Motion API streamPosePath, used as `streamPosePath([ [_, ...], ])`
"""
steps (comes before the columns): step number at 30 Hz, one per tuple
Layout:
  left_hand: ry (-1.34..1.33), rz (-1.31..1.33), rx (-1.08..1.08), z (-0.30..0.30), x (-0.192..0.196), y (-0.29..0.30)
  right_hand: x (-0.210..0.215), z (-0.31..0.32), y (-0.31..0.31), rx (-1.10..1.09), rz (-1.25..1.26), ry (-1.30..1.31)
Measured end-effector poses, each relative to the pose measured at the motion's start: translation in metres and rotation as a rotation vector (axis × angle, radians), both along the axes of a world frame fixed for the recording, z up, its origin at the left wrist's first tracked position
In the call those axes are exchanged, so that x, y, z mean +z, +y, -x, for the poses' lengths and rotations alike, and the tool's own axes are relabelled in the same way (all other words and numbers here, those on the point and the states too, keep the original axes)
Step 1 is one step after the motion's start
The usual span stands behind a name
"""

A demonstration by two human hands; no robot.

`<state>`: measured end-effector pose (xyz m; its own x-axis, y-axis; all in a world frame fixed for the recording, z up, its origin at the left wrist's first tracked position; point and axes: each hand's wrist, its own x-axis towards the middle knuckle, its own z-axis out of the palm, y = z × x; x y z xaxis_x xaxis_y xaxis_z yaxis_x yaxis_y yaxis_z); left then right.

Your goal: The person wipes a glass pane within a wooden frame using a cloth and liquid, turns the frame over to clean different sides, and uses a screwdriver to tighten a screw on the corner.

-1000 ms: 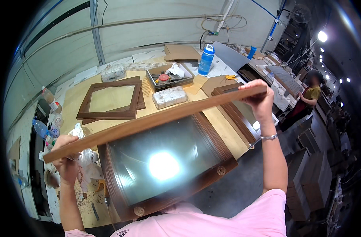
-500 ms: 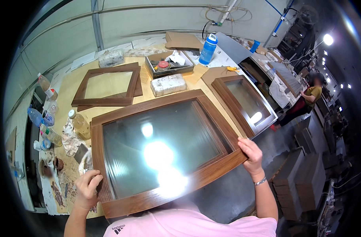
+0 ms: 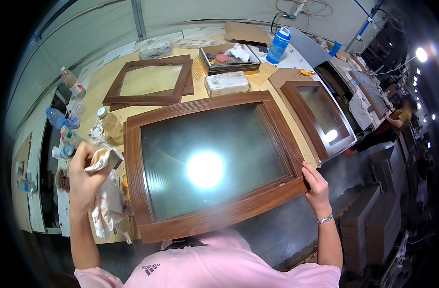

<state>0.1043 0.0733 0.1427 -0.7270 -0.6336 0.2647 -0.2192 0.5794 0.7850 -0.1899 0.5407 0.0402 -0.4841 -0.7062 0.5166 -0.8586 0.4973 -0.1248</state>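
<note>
1. Glass-panelled door (image 3: 212, 161) lies flat on worktop (image 3: 104, 81), long axis left-right, arched top toward blue bottle (image 3: 279, 45).
2. Right hand (image 3: 317, 185) grips door's near-right corner.
3. Left hand (image 3: 87, 175), left of door, closed on rag (image 3: 102, 161).

Glare spot on the glass of the framed door panel (image 3: 207, 163) wipes out the surface there, well away from both hands. Left hand (image 3: 85, 175): fingers (image 3: 87, 156) curl over a crumpled rag (image 3: 106, 201), what sits under the fingertips unclear. Right hand (image 3: 317, 185): fingertips (image 3: 307, 172) hidden over the frame edge. Distant person (image 3: 397, 120) blurred.
</note>
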Motion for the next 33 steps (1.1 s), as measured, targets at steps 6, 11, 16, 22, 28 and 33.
streamPosePath([
  [6, -0.107, -0.184, -0.205, 0.073, -0.005, 0.032, 0.008, 0.002, 0.004, 0.037, -0.087, 0.029],
  [11, -0.192, 0.103, -0.431, 0.069, -0.058, 0.048, 0.024, -0.013, -0.005, -0.103, -0.095, -0.220],
  [16, -0.177, 0.360, -0.405, 0.049, -0.067, 0.058, 0.049, -0.003, 0.003, -0.078, 0.016, -0.525],
  [22, -0.344, 0.652, -0.551, 0.059, -0.059, 0.079, 0.028, 0.060, -0.033, -0.247, 0.240, -0.666],
  [28, -0.373, 0.357, -0.411, 0.071, -0.073, 0.070, 0.016, 0.103, -0.103, -0.281, 0.112, -0.846],
  [33, -0.451, 0.654, -0.590, 0.079, -0.063, 0.089, -0.005, 0.100, -0.132, -0.461, -0.040, -0.629],
])
